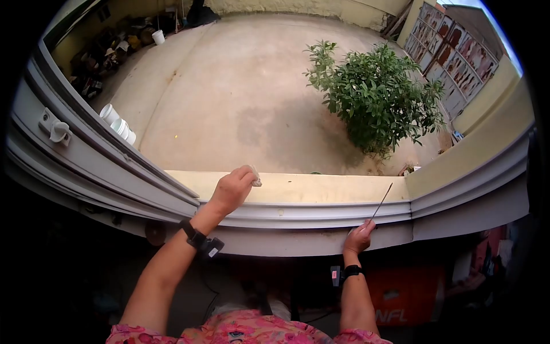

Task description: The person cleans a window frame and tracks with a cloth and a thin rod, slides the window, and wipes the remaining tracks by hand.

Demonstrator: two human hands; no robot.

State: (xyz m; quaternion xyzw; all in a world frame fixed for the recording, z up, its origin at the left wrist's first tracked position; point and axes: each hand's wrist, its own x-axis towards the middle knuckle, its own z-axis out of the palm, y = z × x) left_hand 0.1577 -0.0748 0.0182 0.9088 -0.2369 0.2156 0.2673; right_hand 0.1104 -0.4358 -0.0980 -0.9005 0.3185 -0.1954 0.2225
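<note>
Fingers (246, 174) of the left hand (231, 189) are pinched on a small crumpled whitish wad (256, 178), cloth or tissue, can't be told which; it is held out over the far edge of the pale yellow ledge (326, 189), contact can't be confirmed. Thin dark rod (382, 200) is gripped in the right hand (358, 238), fingers wrapped round its lower end, tip pointed outward over the ledge, past the white window track (332, 213). Progress: both items are already held, but neither is seen pressed to the track; a faint yellowish mark (281, 212) is left in view on the track, a dark speck (289, 182) on the ledge. How much is finished or left can't be judged. Wad: off-white, bunched, partly covered by the fingers, soiling can't be made out. Rod: straight, slim, any handle hidden by the grip
</note>
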